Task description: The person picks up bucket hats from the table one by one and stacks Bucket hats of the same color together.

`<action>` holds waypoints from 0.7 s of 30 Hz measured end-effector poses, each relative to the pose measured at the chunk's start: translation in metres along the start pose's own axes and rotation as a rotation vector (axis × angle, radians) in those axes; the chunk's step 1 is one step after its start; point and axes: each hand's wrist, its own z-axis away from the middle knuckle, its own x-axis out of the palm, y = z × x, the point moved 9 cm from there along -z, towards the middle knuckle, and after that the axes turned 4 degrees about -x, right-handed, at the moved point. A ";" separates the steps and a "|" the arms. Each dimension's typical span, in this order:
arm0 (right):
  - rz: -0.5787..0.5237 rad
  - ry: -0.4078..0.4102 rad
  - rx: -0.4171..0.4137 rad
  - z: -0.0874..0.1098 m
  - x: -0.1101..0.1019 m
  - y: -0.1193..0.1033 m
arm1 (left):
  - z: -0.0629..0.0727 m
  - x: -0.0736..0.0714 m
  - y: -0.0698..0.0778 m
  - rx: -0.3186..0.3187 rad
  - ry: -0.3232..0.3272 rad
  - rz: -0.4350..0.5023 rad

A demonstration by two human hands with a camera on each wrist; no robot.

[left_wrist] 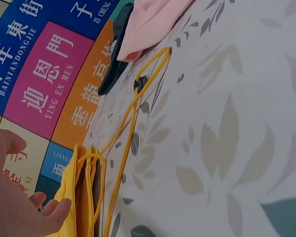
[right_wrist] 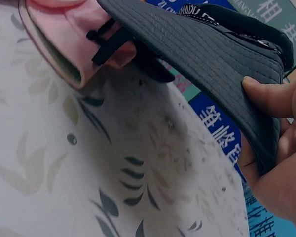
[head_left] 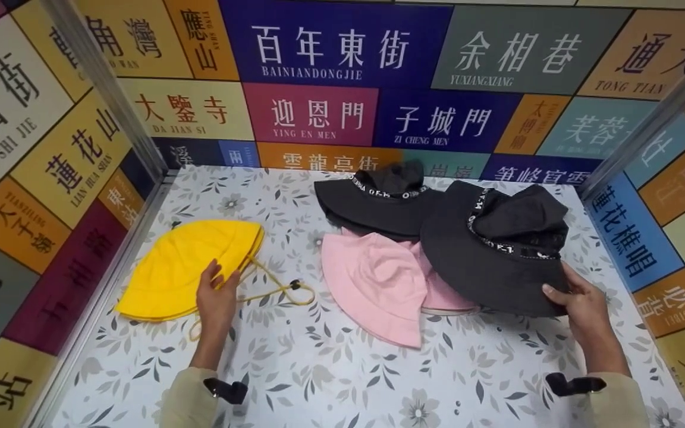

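My right hand [head_left: 583, 303] pinches the brim of a black bucket hat [head_left: 479, 273], thumb on top and fingers beneath. The right wrist view shows this black hat [right_wrist: 207, 64] raised off the table at the held side, a dark strap hanging under it. Its far side overlaps a pink bucket hat [head_left: 372, 279]. My left hand [head_left: 216, 297] is beside a yellow bucket hat [head_left: 188, 261], its fingers loosely bent. In the left wrist view nothing lies between the left thumb and fingers, and the yellow hat [left_wrist: 66, 197] is just beyond them. A yellow cord [head_left: 271, 291] trails from that hat.
Another black bucket hat [head_left: 372, 208] lies behind the pink one. The table [head_left: 342, 386] wears a white leaf-patterned cover. Panels printed with place names [head_left: 330, 47] wall it in at the back and both sides, with metal posts [head_left: 110, 89] at the corners.
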 end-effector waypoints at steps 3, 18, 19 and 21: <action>-0.019 -0.004 -0.039 0.003 0.005 -0.011 | 0.003 0.016 0.001 0.013 -0.060 0.022; -0.170 -0.162 -0.330 0.023 0.037 -0.065 | 0.025 0.084 0.023 0.165 -0.284 0.053; -0.178 -0.171 -0.343 0.024 0.040 -0.068 | 0.026 0.087 0.025 0.161 -0.293 0.051; -0.178 -0.193 -0.361 0.027 0.045 -0.073 | 0.028 0.092 0.028 0.148 -0.310 0.037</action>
